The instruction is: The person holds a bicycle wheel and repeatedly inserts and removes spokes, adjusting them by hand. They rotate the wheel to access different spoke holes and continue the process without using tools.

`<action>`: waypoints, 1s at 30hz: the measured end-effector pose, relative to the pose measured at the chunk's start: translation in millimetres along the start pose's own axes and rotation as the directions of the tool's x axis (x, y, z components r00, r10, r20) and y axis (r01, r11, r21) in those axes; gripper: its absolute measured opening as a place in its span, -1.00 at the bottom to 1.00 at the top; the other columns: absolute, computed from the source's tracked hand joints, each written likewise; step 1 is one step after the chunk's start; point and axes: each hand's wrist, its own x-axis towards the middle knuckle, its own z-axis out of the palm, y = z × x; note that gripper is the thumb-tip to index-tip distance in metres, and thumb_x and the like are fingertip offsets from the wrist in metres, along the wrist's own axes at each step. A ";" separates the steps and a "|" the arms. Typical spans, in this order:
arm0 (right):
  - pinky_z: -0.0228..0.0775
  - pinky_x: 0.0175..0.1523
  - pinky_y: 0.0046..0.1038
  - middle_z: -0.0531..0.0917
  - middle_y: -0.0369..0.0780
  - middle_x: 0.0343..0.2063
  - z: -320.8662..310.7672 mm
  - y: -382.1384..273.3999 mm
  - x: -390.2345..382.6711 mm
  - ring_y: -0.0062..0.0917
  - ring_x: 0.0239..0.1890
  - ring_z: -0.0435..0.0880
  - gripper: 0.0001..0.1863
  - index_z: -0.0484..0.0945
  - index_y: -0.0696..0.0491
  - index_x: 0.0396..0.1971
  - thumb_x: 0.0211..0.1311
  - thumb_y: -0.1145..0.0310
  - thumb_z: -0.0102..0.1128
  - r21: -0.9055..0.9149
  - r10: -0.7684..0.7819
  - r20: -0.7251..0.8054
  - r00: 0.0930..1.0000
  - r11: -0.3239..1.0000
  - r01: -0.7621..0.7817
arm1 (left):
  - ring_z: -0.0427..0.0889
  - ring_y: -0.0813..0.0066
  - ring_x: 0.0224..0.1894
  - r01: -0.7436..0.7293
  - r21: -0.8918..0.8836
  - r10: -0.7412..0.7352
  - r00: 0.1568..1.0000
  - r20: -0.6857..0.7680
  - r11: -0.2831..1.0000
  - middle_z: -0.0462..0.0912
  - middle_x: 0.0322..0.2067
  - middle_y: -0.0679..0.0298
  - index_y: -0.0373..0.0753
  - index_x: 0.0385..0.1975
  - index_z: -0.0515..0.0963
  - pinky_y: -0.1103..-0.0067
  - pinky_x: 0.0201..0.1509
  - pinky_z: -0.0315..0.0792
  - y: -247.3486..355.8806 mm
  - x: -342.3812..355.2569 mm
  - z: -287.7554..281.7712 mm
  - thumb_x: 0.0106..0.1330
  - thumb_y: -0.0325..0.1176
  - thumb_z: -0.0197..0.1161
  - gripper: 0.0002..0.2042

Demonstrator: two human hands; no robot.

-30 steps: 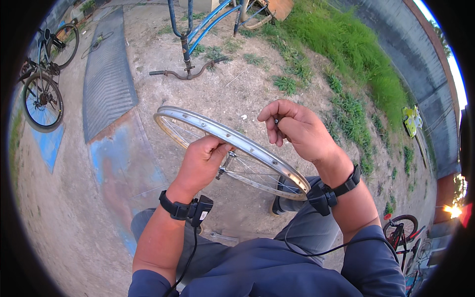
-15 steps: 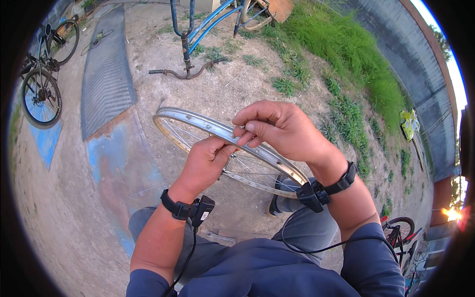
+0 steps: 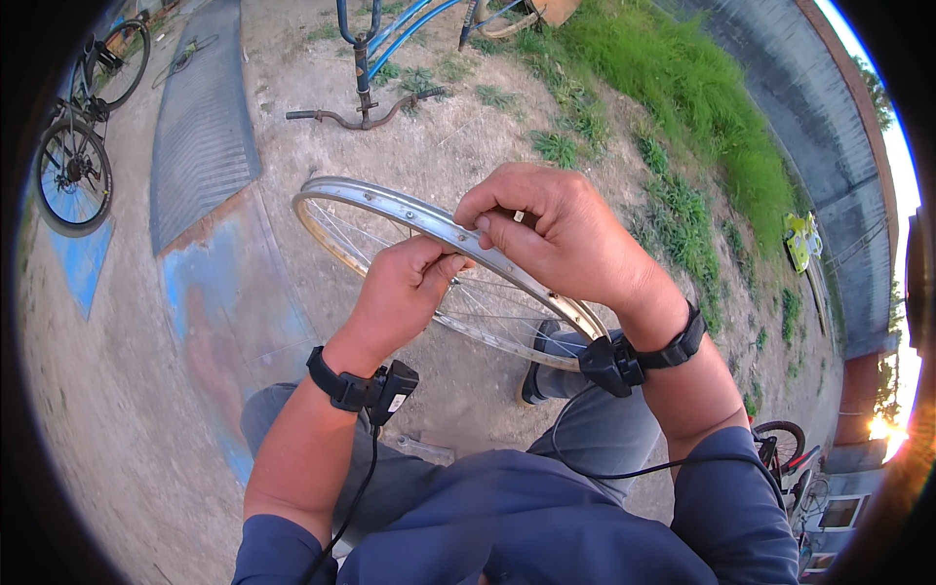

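Observation:
My left hand [image 3: 400, 292] is closed on a bare silver bicycle rim [image 3: 379, 200], gripping it from the near underside, with its thumb just below the holes. The rim is tilted, with wire spokes [image 3: 343, 235] running inside and the hub mostly hidden behind that hand. My right hand [image 3: 546, 234] is bent over the rim's top, thumb and forefinger pinched at the holes, with a small piece [image 3: 519, 216] showing among the fingers, too small to name exactly. Black straps with boxes and cables are on both wrists. My knees are beneath the wheel.
A blue bicycle frame [image 3: 393, 44] with rusty handlebar stands ahead. Black bicycles [image 3: 73, 171] are at left by a grey ribbed sheet [image 3: 205, 136] and a rusty blue-painted sheet [image 3: 224, 292]. Grass [image 3: 673, 88], a grey wall [image 3: 819, 146] and another bicycle [image 3: 780, 444] are at right.
My right hand has moved left from beside the wheel onto the top of the rim, pinching there. My left hand keeps its grip. The wheel and both hands now sit slightly higher in view.

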 end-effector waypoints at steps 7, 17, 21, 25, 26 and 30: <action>0.55 -0.24 -0.53 0.73 -0.28 -0.34 2.9 -7.4 -1.9 -0.61 -0.28 0.73 -0.86 0.74 0.09 -0.14 0.34 0.52 0.38 -0.018 0.060 -0.008 0.998 0.998 -0.060 | 0.67 0.38 -0.28 -0.003 0.022 0.003 1.000 0.004 1.000 0.74 -0.29 0.12 -0.32 -0.06 0.71 0.48 -0.13 0.53 2.1 -0.2 -0.4 0.47 -0.46 0.30 -0.85; 0.47 -0.18 -0.39 0.64 -0.26 -0.34 1.8 10.9 0.8 -0.42 -0.24 0.65 -0.81 0.81 0.00 -0.21 0.17 0.52 0.52 -0.196 -0.137 0.004 0.991 0.971 0.135 | 0.74 0.34 -0.25 -0.001 0.022 0.001 1.000 0.009 1.000 0.77 -0.28 0.10 -0.32 -0.09 0.73 0.47 -0.13 0.56 5.0 0.0 -0.9 0.47 -0.45 0.30 -0.86; 0.55 -0.18 -0.34 0.66 -0.22 -0.36 2.1 18.1 1.1 -0.33 -0.25 0.69 -0.82 0.81 -0.01 -0.24 0.12 0.48 0.49 -0.160 -0.145 0.002 0.989 0.977 0.143 | 0.75 0.33 -0.25 0.015 0.035 -0.015 1.000 0.006 0.999 0.77 -0.29 0.10 -0.32 -0.10 0.73 0.47 -0.13 0.56 3.6 0.8 -0.8 0.47 -0.45 0.30 -0.86; 0.54 -0.18 -0.37 0.67 -0.23 -0.36 0.9 24.4 0.0 -0.36 -0.25 0.67 -0.79 0.82 -0.02 -0.22 0.12 0.51 0.49 -0.120 -0.128 -0.009 0.992 0.985 0.126 | 0.75 0.30 -0.25 0.003 0.017 -0.003 1.000 -0.006 1.000 0.78 -0.28 0.09 -0.32 -0.10 0.73 0.46 -0.13 0.56 1.6 1.4 0.6 0.47 -0.45 0.31 -0.86; 0.53 -0.18 -0.37 0.67 -0.24 -0.36 1.1 25.6 -0.1 -0.37 -0.26 0.67 -0.79 0.82 -0.02 -0.21 0.12 0.52 0.50 -0.103 -0.128 -0.010 0.992 0.987 0.127 | 0.75 0.30 -0.24 0.002 0.016 -0.002 1.000 -0.006 1.000 0.78 -0.28 0.09 -0.32 -0.09 0.73 0.46 -0.13 0.56 1.5 0.9 0.6 0.46 -0.45 0.31 -0.85; 0.44 -0.13 -0.43 0.63 -0.30 -0.34 -0.3 26.2 -2.6 -0.49 -0.21 0.61 -0.78 0.84 -0.01 -0.18 0.18 0.53 0.51 -0.064 -0.111 0.030 0.993 0.992 0.112 | 0.75 0.28 -0.25 -0.024 0.033 0.024 1.000 -0.008 0.999 0.78 -0.27 0.08 -0.32 -0.09 0.73 0.45 -0.14 0.56 1.5 0.7 0.9 0.46 -0.44 0.32 -0.85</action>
